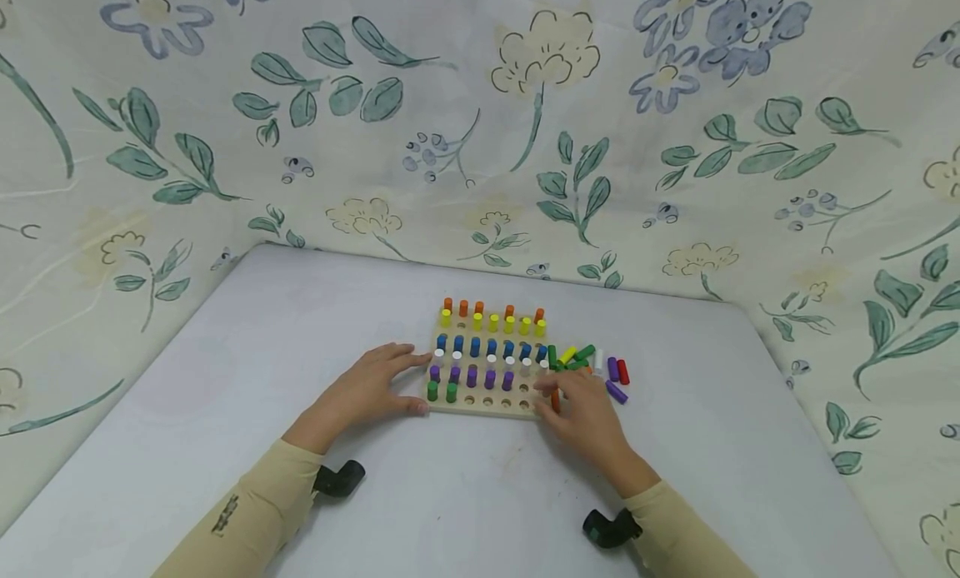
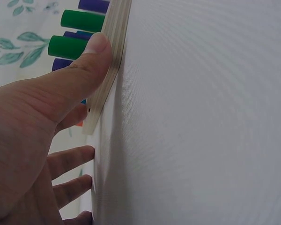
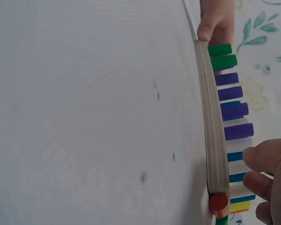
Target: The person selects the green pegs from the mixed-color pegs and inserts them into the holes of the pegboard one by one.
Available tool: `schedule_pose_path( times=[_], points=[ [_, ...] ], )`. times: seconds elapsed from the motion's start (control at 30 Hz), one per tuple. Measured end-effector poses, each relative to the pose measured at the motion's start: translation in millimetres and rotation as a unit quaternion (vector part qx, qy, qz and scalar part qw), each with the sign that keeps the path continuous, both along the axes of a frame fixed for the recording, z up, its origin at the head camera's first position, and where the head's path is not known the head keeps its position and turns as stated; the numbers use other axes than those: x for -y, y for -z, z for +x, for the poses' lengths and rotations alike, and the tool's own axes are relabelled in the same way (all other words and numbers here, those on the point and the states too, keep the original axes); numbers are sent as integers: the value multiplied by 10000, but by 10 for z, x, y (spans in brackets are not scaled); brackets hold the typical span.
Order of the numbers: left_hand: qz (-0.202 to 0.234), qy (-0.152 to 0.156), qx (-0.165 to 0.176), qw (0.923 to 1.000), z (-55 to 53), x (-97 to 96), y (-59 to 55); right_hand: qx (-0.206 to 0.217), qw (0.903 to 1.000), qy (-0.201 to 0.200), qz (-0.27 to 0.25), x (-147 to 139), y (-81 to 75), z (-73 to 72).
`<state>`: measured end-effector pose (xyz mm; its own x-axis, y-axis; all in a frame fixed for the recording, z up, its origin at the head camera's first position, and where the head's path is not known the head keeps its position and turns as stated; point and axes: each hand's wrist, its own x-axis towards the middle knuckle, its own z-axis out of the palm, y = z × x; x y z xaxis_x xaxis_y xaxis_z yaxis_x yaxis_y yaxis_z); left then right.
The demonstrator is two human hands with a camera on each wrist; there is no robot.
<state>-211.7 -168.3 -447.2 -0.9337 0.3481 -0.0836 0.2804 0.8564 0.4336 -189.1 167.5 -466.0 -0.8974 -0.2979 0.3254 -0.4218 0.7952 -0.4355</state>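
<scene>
A wooden pegboard (image 1: 483,411) with rows of coloured pegs lies on the table. My left hand (image 1: 375,386) steadies its left side, thumb at the front corner beside a green peg (image 2: 68,47), the other fingers spread. My right hand (image 1: 585,411) hovers at the board's right end, thumb and fingertips slightly apart near the white and blue pegs. No peg shows between them. Several purple pegs (image 3: 239,131) stand behind the front row, which holds two green pegs at its left. An orange peg (image 3: 218,202) lies against the board's right end.
Loose pegs lie right of the board, among them a red peg (image 1: 623,372), a purple peg (image 1: 617,392) and a white peg (image 1: 597,361). Some are partly behind the right hand. A flowered cloth (image 1: 450,145) hangs behind the white table (image 1: 337,295).
</scene>
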Motion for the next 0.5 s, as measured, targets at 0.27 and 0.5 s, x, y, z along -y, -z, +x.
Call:
schedule_pose_path(
  times=[0.27, 0.5],
  points=[
    [-23, 14, -19, 10000, -5, -4, 9, 41, 9999, 76, -62, -83, 9, 0],
    [-20, 14, -22, 10000, -9, -4, 14, -17, 9999, 73, -87, -133, 16, -4]
  ],
)
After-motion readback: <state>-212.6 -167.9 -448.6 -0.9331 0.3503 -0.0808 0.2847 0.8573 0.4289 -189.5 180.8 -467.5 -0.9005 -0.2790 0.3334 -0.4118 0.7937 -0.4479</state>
